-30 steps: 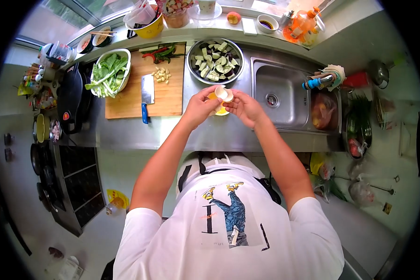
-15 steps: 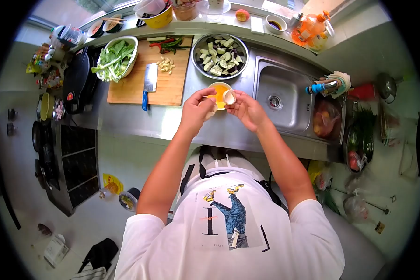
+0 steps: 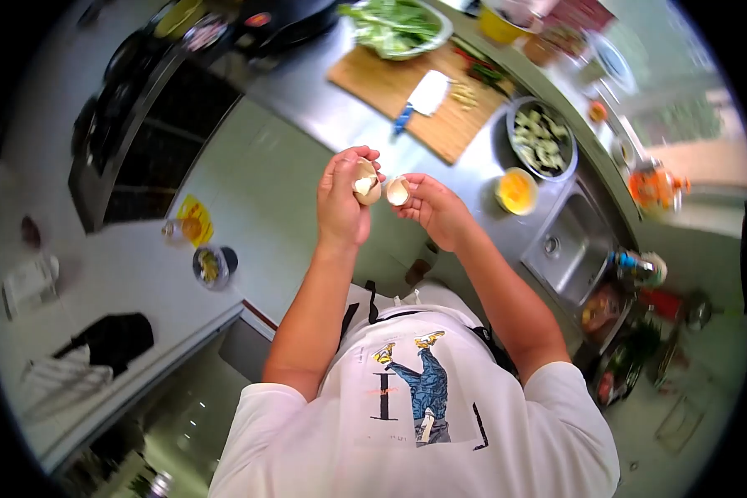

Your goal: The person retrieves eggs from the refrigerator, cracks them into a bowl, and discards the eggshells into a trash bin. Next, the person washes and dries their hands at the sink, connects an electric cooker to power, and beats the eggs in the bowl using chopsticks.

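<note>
My left hand (image 3: pixel 346 199) is closed around cracked eggshells (image 3: pixel 366 183), their hollow side showing. My right hand (image 3: pixel 436 209) pinches another piece of eggshell (image 3: pixel 398 192) between thumb and fingers, a small gap away from the first. Both hands are in the air in front of the counter's edge. To their right, a small bowl of yellow egg (image 3: pixel 516 192) stands on the steel counter, touched by neither hand. Just behind it is a metal bowl of cut eggplant (image 3: pixel 542 139).
A cutting board (image 3: pixel 382 81) holds a cleaver (image 3: pixel 428 93), garlic and peppers, with a basket of greens (image 3: pixel 398 26) behind. The sink (image 3: pixel 571 242) is at the right. On the floor at left stands a small bin (image 3: pixel 214 266) near a yellow bag (image 3: pixel 194 217).
The view has swung left, turning the counter diagonal. My hands have moved away from the egg bowl with the shells still held, and the small bin has come further into view.
</note>
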Tool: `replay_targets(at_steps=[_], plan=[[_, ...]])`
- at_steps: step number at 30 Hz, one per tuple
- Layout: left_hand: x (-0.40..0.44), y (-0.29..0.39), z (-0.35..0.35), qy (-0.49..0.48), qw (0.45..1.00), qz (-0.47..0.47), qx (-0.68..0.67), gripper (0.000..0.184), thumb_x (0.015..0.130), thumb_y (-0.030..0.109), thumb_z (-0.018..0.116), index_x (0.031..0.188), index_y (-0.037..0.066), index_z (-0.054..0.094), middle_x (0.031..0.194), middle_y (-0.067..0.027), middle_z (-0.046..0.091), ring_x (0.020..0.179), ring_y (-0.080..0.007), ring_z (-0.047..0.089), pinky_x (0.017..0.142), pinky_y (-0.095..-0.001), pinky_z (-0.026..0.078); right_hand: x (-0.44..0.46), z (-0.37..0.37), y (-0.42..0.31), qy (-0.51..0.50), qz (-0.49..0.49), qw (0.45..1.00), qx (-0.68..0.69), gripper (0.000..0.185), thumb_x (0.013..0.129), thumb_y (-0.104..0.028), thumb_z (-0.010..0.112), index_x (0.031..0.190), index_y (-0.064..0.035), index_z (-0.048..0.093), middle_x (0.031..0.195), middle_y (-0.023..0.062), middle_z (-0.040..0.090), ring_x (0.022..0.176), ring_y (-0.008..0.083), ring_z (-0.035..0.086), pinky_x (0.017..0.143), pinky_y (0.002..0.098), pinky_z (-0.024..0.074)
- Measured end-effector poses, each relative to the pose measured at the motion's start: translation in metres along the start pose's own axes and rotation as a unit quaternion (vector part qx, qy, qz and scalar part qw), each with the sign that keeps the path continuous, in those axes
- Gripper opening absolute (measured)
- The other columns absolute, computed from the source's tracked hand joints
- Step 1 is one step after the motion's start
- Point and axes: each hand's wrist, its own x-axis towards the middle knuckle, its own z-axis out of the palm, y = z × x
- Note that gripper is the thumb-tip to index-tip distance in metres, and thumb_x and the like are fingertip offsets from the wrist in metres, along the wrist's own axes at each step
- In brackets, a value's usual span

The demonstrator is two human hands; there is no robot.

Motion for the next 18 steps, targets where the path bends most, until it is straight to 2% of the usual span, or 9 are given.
replay_targets(at_steps=[2, 4, 5, 8, 12, 16, 18], plan=[[-0.009, 0.033, -0.045, 0.032, 0.998, 0.043, -0.019, 0.024, 0.094, 0.021, 0.053, 0.104, 0.000, 0.059, 0.099, -0.0103, 0.062, 0.080, -0.0150, 0.058, 0.073, -0.0288, 0.051, 0.031, 0.047, 0.035, -0.015, 0.055, 0.997, -0.051, 0.025, 0.095, -0.016, 0.050, 0.115, -0.0016, 0.051, 0.104, 0.0103, 0.063, 0.087, 0.0178, 0.061, 0.078, 0.0307, 0.0500], [-0.018, 0.063, -0.099, 0.089, 0.991, 0.090, 0.052, 0.022, 0.094, 0.021, 0.051, 0.101, 0.001, 0.059, 0.097, -0.0098, 0.062, 0.083, -0.0149, 0.059, 0.076, -0.0288, 0.050, 0.061, 0.100, 0.073, -0.055, 0.096, 0.991, -0.077, 0.023, 0.095, -0.016, 0.050, 0.114, -0.0021, 0.052, 0.103, 0.0094, 0.063, 0.088, 0.0168, 0.062, 0.078, 0.0307, 0.0505], [-0.023, 0.078, -0.128, 0.113, 0.985, 0.116, 0.055, 0.020, 0.095, 0.019, 0.055, 0.096, 0.001, 0.062, 0.093, -0.0056, 0.065, 0.078, -0.0083, 0.057, 0.070, -0.0218, 0.048, 0.074, 0.128, 0.093, -0.078, 0.107, 0.989, -0.059, 0.023, 0.095, -0.016, 0.052, 0.113, -0.0022, 0.052, 0.101, 0.0097, 0.063, 0.088, 0.0169, 0.062, 0.079, 0.0298, 0.0500], [-0.046, 0.129, -0.209, 0.184, 0.963, 0.166, 0.110, 0.020, 0.095, 0.019, 0.054, 0.096, 0.001, 0.062, 0.092, -0.0047, 0.065, 0.078, -0.0081, 0.058, 0.070, -0.0216, 0.047, 0.112, 0.208, 0.158, -0.132, 0.153, 0.979, -0.029, 0.021, 0.095, -0.015, 0.052, 0.112, -0.0014, 0.052, 0.100, 0.0101, 0.063, 0.089, 0.0172, 0.062, 0.080, 0.0296, 0.0508], [-0.074, 0.191, -0.289, 0.284, 0.918, 0.213, 0.173, 0.025, 0.098, 0.022, 0.049, 0.100, 0.001, 0.062, 0.092, -0.0041, 0.064, 0.081, -0.0081, 0.057, 0.073, -0.0224, 0.047, 0.155, 0.291, 0.231, -0.191, 0.238, 0.950, -0.059, 0.020, 0.094, -0.012, 0.053, 0.110, -0.0019, 0.053, 0.102, 0.0096, 0.063, 0.090, 0.0170, 0.062, 0.079, 0.0292, 0.0514], [-0.097, 0.219, -0.363, 0.370, 0.881, 0.184, 0.230, 0.032, 0.099, 0.023, 0.041, 0.107, -0.001, 0.061, 0.101, -0.0071, 0.064, 0.088, -0.0118, 0.058, 0.081, -0.0260, 0.046, 0.198, 0.334, 0.305, -0.220, 0.285, 0.928, -0.097, 0.019, 0.092, -0.010, 0.055, 0.110, -0.0027, 0.054, 0.103, 0.0092, 0.063, 0.092, 0.0169, 0.062, 0.082, 0.0290, 0.0511], [-0.098, 0.216, -0.416, 0.414, 0.856, 0.193, 0.240, 0.033, 0.099, 0.026, 0.045, 0.111, -0.001, 0.060, 0.102, -0.0089, 0.065, 0.091, -0.0152, 0.060, 0.082, -0.0276, 0.047, 0.223, 0.351, 0.345, -0.226, 0.310, 0.917, -0.107, 0.020, 0.092, -0.009, 0.055, 0.111, -0.0025, 0.054, 0.105, 0.0091, 0.063, 0.092, 0.0177, 0.062, 0.085, 0.0303, 0.0507]])
